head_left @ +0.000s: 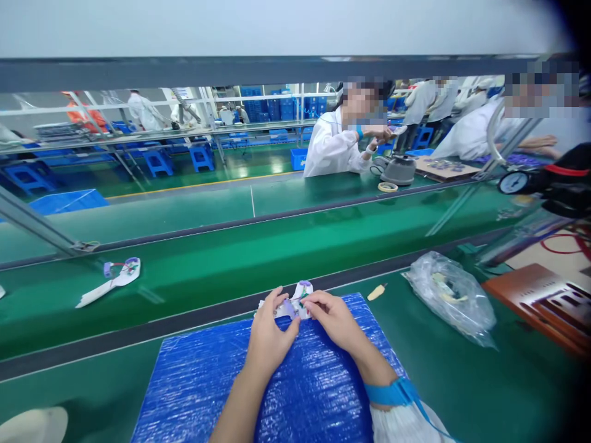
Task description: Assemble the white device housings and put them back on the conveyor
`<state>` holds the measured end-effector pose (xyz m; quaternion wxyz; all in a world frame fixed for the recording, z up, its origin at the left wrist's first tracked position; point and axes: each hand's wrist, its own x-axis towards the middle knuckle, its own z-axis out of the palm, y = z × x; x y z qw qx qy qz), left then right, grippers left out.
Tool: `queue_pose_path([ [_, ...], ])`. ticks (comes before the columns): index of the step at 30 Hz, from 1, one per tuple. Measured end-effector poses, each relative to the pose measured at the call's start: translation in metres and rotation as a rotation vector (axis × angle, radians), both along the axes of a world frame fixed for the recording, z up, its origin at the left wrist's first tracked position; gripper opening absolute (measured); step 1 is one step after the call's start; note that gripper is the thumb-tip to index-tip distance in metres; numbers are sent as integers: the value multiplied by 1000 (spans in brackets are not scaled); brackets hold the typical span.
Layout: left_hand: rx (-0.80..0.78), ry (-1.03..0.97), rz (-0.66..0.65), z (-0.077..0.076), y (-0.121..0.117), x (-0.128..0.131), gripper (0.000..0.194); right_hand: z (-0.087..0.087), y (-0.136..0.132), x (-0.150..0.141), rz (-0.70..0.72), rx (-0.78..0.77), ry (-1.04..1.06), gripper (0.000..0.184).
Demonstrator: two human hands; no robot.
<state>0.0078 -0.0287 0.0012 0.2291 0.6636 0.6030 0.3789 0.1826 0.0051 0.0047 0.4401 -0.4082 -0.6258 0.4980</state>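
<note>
Over the far edge of a blue wrapped pad [203,375], a small white and purple plastic housing [303,287] is between my hands. My left hand [270,335] grips its left side, fingers behind and thumb in front. My right hand [336,320], with a blue strap [392,392] on its wrist, has thumb and fingertips pinched together at the housing's right side. Something green and a bit of red show by those fingertips, too small to make out. My fingers hide much of the housing.
A similar white and purple part [113,282] with a red wire lies on the green belt [194,258]. To the right are a clear plastic bag [450,298], a small yellowish piece [377,292], a brown fixture [540,301] and a pressure gauge [512,182]. Co-workers sit across the belt.
</note>
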Motion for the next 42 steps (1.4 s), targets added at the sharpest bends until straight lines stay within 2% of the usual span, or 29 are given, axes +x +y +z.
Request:
queue_pose_path([
  [3,-48,-102,-49,2,1,-6,61,-1,-2,1,17,-30,-5,17],
  [7,-45,-259,-125,1,1,-7,54,-1,-4,1,85,33,-2,18],
  [18,-37,-370,-190,0,3,-10,50,6,-5,2,118,77,-13,13],
  [22,-25,-289,-181,4,2,-8,49,5,-5,1,101,82,-32,12],
  [24,-20,-288,-167,6,1,-6,41,6,-6,-1,100,82,-44,12],
  [27,-42,-417,-127,3,2,-4,26,6,-8,-4,92,73,-67,11],
  [30,-77,-535,-91,-1,3,-3,23,6,-10,-8,62,60,-82,10],
  [35,-131,-442,-150,-1,3,-6,21,5,-12,-14,34,32,-85,15],
  [38,-105,-343,-199,2,1,-9,26,5,-12,-15,19,22,-73,15],
  [42,-90,-272,-151,-1,3,-10,31,4,-12,-16,-4,38,-58,15],
])
